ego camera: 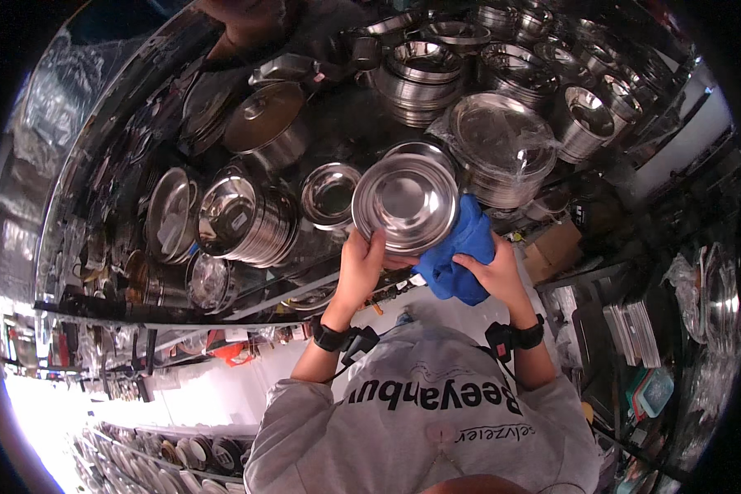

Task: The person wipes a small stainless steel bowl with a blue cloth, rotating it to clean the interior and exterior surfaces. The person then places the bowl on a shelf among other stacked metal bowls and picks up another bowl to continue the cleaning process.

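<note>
My left hand (361,262) grips a shallow stainless steel bowl (406,200) by its near rim, thumb on the inside and fingers beneath. The bowl's shiny inside faces up towards me. In my right hand (497,268) is a bunched blue cloth (460,253), which lies against the bowl's lower right side. Behind the held bowl, the rim of another metal bowl (429,150) shows, mostly hidden. Just left of it stands a smaller steel bowl (330,196).
A stack of steel basins (247,216) stands at left, near a lidded pot (265,123). Plastic-wrapped basins (503,148) and further bowl stacks (420,80) fill the back and right. A cardboard box (552,250) lies beyond my right hand. Shelves of dishes (197,454) are at lower left.
</note>
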Motion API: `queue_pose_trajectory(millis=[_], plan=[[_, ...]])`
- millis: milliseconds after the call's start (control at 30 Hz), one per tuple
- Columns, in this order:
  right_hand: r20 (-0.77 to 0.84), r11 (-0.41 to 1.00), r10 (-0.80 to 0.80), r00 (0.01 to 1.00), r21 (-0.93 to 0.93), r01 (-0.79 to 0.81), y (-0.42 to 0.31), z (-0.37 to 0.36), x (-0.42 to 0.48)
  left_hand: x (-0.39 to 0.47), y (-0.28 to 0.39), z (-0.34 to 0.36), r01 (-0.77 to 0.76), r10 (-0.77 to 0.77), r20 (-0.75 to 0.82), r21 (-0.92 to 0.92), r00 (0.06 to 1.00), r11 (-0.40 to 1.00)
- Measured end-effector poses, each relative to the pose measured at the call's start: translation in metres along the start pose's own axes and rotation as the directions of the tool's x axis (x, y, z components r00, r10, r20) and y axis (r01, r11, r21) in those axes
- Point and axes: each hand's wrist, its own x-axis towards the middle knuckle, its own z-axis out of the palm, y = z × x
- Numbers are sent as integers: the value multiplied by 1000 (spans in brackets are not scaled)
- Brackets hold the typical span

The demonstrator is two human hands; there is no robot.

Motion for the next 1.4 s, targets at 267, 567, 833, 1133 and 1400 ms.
queue_pose_trajectory(millis=[267,567,833,1133,1400], plan=[[-149,993,46,988,-102,-62,1,1,-6,51,11,9,22,-23,56,18,998,1000],[-130,991,79,988,-97,-92,-11,22,0,58,0,4,22,-27,28,145,999,989],[-44,995,41,998,-85,-45,-3,47,10,33,-11,-40,60,-40,-71,299,997,952],[12,1000,-18,1000,-16,18,-10,72,17,20,-10,-79,132,-22,-206,538,978,833],[-110,998,-31,993,58,37,3,77,10,9,-1,-85,-7,114,-277,360,954,933]])
